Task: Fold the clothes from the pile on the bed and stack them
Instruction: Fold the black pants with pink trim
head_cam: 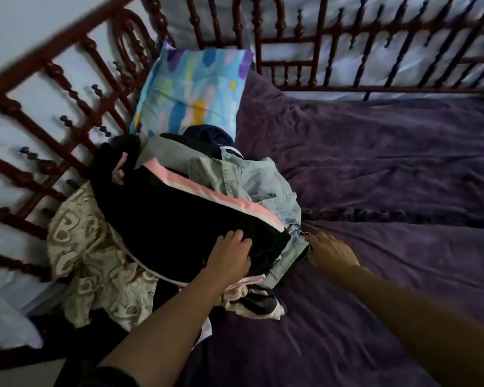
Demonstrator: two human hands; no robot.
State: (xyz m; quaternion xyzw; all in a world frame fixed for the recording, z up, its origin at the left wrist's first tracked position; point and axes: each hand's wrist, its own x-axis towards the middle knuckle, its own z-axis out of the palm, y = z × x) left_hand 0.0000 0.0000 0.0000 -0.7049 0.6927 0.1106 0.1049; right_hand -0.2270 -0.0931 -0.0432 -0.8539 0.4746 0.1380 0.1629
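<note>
The bare left forearm [162, 325] runs from 7 o'clock toward 1 o'clock, with the left hand [229, 254] palm down, fingers spread and slightly bent. The right forearm [419, 311] enters from 4 o'clock; the right hand [330, 254] points toward 10 o'clock, fingers stretched out.

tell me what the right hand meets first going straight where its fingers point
Probably the near hem of the light denim garment, just ahead of the right hand; contact is unclear.
</note>
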